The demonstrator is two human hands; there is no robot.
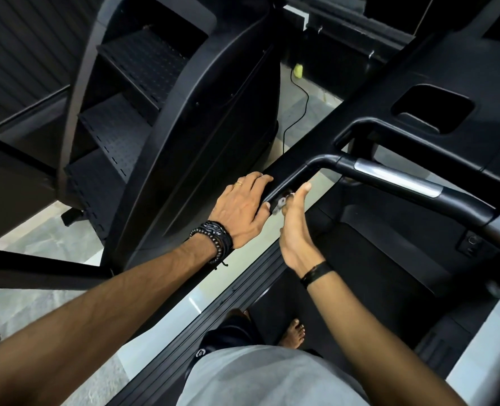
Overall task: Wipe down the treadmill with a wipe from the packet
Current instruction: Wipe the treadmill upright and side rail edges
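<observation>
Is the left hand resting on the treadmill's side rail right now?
Yes, the left hand lies flat on top of the black side rail, fingers spread over its edge, just beside the right hand.

Head camera looks steeply down, close over the treadmill handrail (395, 177).
</observation>
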